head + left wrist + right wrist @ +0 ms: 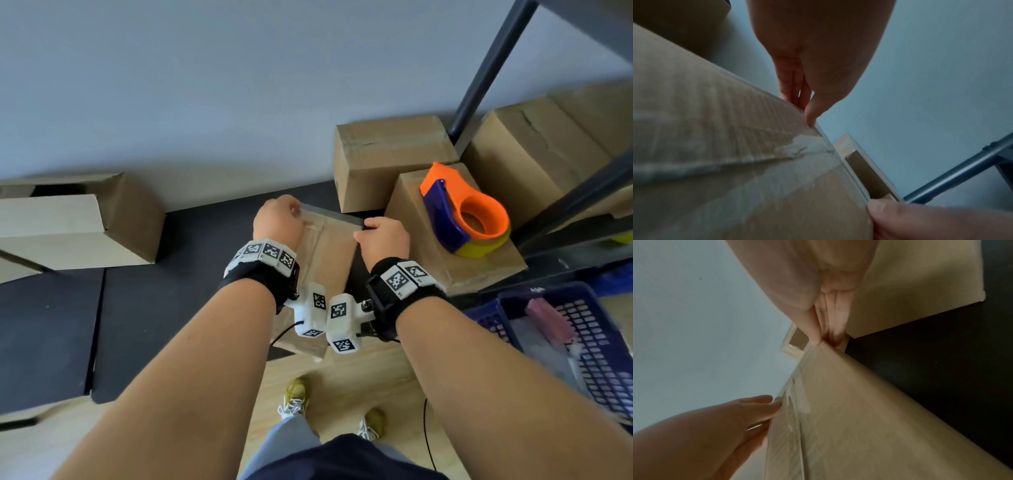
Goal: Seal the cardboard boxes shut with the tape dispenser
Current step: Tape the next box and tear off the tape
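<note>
A small cardboard box [327,253] with clear tape along its top is held up between both hands, above the floor. My left hand [279,219] grips its far left corner, thumb on the top edge [810,120]. My right hand [383,236] grips the far right corner, fingers curled over the edge [835,335]. The taped seam [797,148] shows wrinkled tape in the left wrist view. The orange and blue tape dispenser [462,212] rests on top of another cardboard box [479,270] to the right, untouched.
More cardboard boxes stand against the wall: one behind the dispenser [387,154], one at far right [541,150], an open one at left [82,222]. A dark metal shelf leg [489,68] rises on the right. A blue plastic basket [589,339] sits at lower right. My feet [298,394] stand on the wood floor.
</note>
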`<move>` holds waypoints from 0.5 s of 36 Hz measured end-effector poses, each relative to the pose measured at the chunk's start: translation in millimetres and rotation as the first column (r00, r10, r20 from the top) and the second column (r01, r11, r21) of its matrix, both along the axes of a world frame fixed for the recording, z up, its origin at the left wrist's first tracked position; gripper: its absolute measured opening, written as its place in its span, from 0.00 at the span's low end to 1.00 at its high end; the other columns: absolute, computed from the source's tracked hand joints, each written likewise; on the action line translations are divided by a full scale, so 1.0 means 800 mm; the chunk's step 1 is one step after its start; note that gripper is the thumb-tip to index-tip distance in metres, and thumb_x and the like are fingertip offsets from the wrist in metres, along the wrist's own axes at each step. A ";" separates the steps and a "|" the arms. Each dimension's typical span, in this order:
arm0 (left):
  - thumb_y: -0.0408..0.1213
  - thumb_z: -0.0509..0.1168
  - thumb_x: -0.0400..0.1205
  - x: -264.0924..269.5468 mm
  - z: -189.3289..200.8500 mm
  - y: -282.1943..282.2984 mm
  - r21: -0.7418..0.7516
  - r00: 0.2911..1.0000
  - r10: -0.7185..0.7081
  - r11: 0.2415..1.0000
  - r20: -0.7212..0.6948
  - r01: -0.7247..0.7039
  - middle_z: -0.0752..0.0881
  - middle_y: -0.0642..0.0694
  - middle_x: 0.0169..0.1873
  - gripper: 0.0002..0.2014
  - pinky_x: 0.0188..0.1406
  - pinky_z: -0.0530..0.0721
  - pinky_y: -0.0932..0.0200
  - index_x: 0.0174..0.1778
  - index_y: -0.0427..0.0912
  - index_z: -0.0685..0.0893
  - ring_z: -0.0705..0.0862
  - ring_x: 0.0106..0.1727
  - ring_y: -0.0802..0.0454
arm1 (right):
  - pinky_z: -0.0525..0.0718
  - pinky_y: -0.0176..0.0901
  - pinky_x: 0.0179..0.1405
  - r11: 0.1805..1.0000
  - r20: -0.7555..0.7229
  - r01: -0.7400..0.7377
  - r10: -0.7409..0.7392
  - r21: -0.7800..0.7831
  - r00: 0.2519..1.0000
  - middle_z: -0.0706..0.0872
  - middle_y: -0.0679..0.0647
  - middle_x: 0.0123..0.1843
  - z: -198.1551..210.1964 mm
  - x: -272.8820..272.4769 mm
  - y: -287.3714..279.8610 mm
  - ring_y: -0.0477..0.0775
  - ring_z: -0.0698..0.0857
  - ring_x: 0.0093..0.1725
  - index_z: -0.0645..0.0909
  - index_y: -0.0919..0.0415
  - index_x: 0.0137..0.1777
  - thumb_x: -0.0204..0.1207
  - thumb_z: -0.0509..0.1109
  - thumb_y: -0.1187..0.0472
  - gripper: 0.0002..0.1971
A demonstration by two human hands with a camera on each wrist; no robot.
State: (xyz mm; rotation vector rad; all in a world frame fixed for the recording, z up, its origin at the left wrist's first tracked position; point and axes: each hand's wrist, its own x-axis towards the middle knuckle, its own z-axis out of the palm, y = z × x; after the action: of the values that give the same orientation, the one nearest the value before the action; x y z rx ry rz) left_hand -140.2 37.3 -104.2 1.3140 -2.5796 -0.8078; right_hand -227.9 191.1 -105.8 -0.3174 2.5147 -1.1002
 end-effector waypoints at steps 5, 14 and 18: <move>0.37 0.65 0.80 0.002 0.002 -0.006 -0.014 0.995 -0.091 0.996 -0.035 0.091 0.77 0.47 0.57 0.13 0.41 0.72 0.59 0.60 0.51 0.82 0.80 0.48 0.47 | 0.74 0.37 0.59 0.999 -0.079 -0.023 0.019 -0.049 0.997 0.90 0.57 0.61 0.002 -0.001 -0.006 0.56 0.84 0.65 0.81 0.55 0.74 0.81 0.68 0.67 0.21; 0.31 0.53 0.86 -0.003 -0.001 -0.014 0.023 0.938 -0.344 0.939 0.038 0.344 0.75 0.48 0.63 0.21 0.64 0.67 0.58 0.66 0.56 0.82 0.66 0.66 0.45 | 0.70 0.36 0.48 0.979 0.001 -0.200 0.201 0.041 0.980 0.79 0.62 0.64 -0.006 -0.008 -0.018 0.56 0.78 0.50 0.84 0.54 0.69 0.82 0.55 0.73 0.24; 0.33 0.51 0.87 -0.004 0.000 -0.018 0.142 0.951 -0.300 0.947 0.074 0.288 0.71 0.46 0.67 0.21 0.69 0.65 0.55 0.70 0.56 0.79 0.64 0.71 0.41 | 0.74 0.40 0.52 0.983 0.083 -0.182 0.181 -0.001 0.980 0.84 0.60 0.66 -0.002 -0.015 -0.022 0.57 0.82 0.58 0.83 0.57 0.69 0.84 0.58 0.67 0.18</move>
State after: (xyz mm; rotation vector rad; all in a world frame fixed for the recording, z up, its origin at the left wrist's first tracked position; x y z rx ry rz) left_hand -143.5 22.8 -104.3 1.0307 -2.8884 -0.9979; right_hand -240.3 173.6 -107.8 -0.4796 2.3631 -1.0125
